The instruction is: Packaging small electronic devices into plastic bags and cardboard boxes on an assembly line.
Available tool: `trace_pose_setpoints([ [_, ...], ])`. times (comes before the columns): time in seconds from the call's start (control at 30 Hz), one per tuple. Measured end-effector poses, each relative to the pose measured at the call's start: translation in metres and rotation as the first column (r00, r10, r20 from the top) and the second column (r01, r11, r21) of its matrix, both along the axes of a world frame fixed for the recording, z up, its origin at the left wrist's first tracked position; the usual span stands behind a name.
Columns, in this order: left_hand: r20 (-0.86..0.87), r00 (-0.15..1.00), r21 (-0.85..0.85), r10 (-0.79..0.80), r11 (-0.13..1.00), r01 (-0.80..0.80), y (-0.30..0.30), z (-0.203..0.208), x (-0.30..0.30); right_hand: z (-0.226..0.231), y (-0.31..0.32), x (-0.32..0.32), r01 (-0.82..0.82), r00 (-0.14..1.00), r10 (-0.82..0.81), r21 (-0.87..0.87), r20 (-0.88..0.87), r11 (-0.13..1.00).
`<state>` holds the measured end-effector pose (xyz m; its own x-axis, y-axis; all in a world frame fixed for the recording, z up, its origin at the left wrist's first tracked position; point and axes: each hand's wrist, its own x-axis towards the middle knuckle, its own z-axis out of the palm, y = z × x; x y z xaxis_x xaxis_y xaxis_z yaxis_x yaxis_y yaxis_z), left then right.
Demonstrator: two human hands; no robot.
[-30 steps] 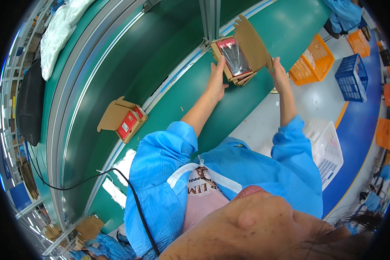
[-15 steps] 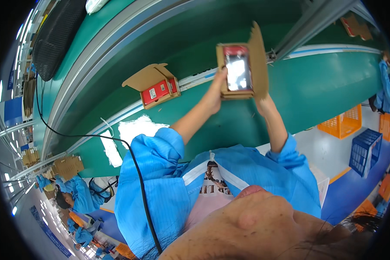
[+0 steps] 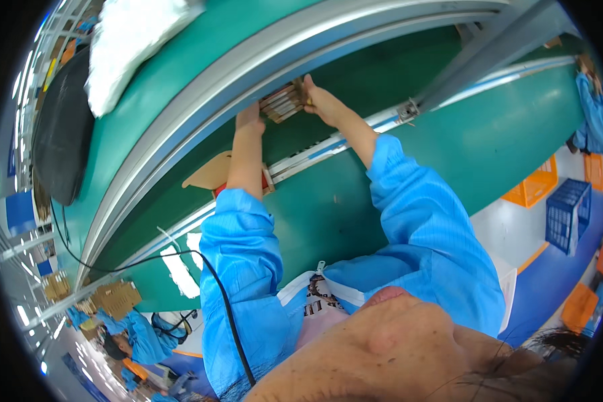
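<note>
Both my hands reach far forward, beneath the metal rail of a raised shelf, to a stack of brown cardboard boxes (image 3: 283, 103) seen by its layered edges. My left hand (image 3: 249, 118) is at the stack's left side, its fingers hidden behind the rail. On the right side, my right hand (image 3: 323, 103) has its fingers curled against the stack's edge. Below my left forearm lies an open cardboard box (image 3: 210, 173) with its flap up. The forearm covers most of that box, and a little red shows in it.
A metal shelf rail (image 3: 181, 104) arches over the green bench (image 3: 315, 201), with an upright post (image 3: 476, 63) on the right. A black cable (image 3: 214, 275) hangs across my left sleeve. White sheets (image 3: 179, 275) lie at left. Orange (image 3: 534, 184) and blue crates (image 3: 568, 216) stand at right.
My hands have moved forward and left to the stack under the rail. The open box with the red item and shiny panel is no longer seen between them.
</note>
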<state>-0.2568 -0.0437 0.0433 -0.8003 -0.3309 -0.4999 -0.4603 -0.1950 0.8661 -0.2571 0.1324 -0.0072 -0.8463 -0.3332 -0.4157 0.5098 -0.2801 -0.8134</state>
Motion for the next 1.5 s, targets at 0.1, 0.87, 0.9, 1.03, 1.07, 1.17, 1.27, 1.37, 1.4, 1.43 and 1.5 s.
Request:
trace_pose_setpoints([
  [0.1, -0.514, 0.857, -0.420, -0.018, 0.877, -0.233, 0.048, 0.014, 0.026, -0.008, 0.081, 0.066, -0.187, 0.980, 0.194, -0.146, 0.040, 0.972],
  [0.87, 0.155, 0.327, -0.957, -0.932, -0.060, 0.283, 0.230, -0.052, 0.180, -0.079, 0.448, -0.198, 0.502, 0.812, -0.184, 0.823, -0.554, -0.265],
  [0.9, 0.140, 0.365, -0.959, -0.920, -0.035, 0.280, 0.229, -0.054, 0.179, -0.079, 0.411, -0.196, 0.528, 0.838, 0.084, 0.760, -0.540, -0.380],
  [1.03, -0.029, 0.157, -0.964, -0.987, 0.069, 0.256, 0.232, -0.041, 0.173, -0.136, 0.566, -0.076, 0.980, 0.200, -0.859, 0.105, -0.471, 0.171],
  [1.07, 0.040, 0.374, -0.974, -0.927, 0.048, 0.223, 0.216, -0.060, 0.177, -0.091, 0.409, -0.088, 0.803, 0.593, -0.692, 0.361, -0.411, 0.474],
  [1.17, -0.039, 0.374, -0.971, -0.927, 0.123, 0.205, 0.207, -0.068, 0.180, -0.051, 0.399, 0.033, 0.741, 0.660, -0.744, -0.075, -0.103, 0.667],
  [1.27, -0.355, 0.485, -0.851, -0.799, 0.491, 0.186, 0.195, -0.088, 0.183, -0.019, 0.386, 0.160, 0.649, 0.761, -0.648, 0.021, -0.028, 0.760],
  [1.37, -0.494, 0.671, -0.703, -0.552, 0.708, 0.065, 0.167, -0.073, 0.205, 0.046, 0.290, 0.245, 0.532, 0.845, -0.532, 0.175, -0.050, 0.828],
  [1.4, -0.511, 0.680, -0.702, -0.526, 0.712, 0.022, 0.153, -0.064, 0.219, 0.060, 0.261, 0.263, 0.473, 0.878, -0.474, 0.248, -0.060, 0.845],
  [1.43, -0.510, 0.696, -0.689, -0.505, 0.724, 0.021, 0.139, -0.056, 0.236, 0.066, 0.234, 0.271, 0.410, 0.909, -0.413, 0.317, -0.061, 0.855],
  [1.5, -0.494, 0.718, -0.690, -0.491, 0.724, 0.020, 0.107, -0.042, 0.272, 0.044, 0.188, 0.275, 0.294, 0.938, -0.092, 0.628, -0.334, 0.720],
])
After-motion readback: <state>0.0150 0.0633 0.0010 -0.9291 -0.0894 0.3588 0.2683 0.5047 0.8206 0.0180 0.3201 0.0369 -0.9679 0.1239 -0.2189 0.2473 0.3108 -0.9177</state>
